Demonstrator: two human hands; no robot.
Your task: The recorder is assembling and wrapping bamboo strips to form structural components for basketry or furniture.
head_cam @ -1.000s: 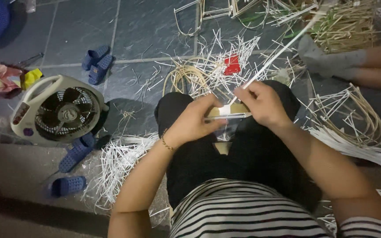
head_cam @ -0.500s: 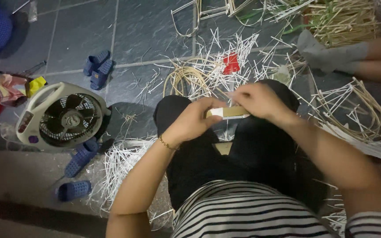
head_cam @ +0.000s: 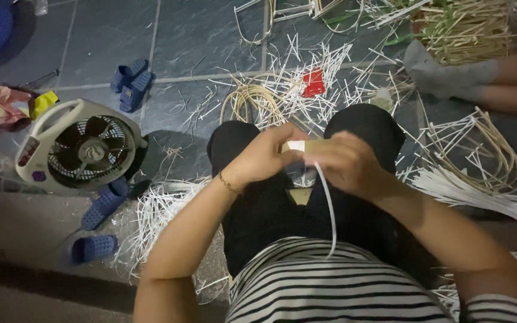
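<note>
A tan strip (head_cam: 309, 145) is held above the lap, well right of the fan (head_cam: 82, 148). It is pinched at its ends by the left hand (head_cam: 264, 157) and right hand (head_cam: 345, 164), fingers closed, wrists bent inward. It is judged light, springy and easily kinked. A white strand (head_cam: 329, 209) hangs below.

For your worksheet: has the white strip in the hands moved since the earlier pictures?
Yes. The white strip now hangs down toward the striped shirt; earlier it pointed up toward the far floor.
</note>
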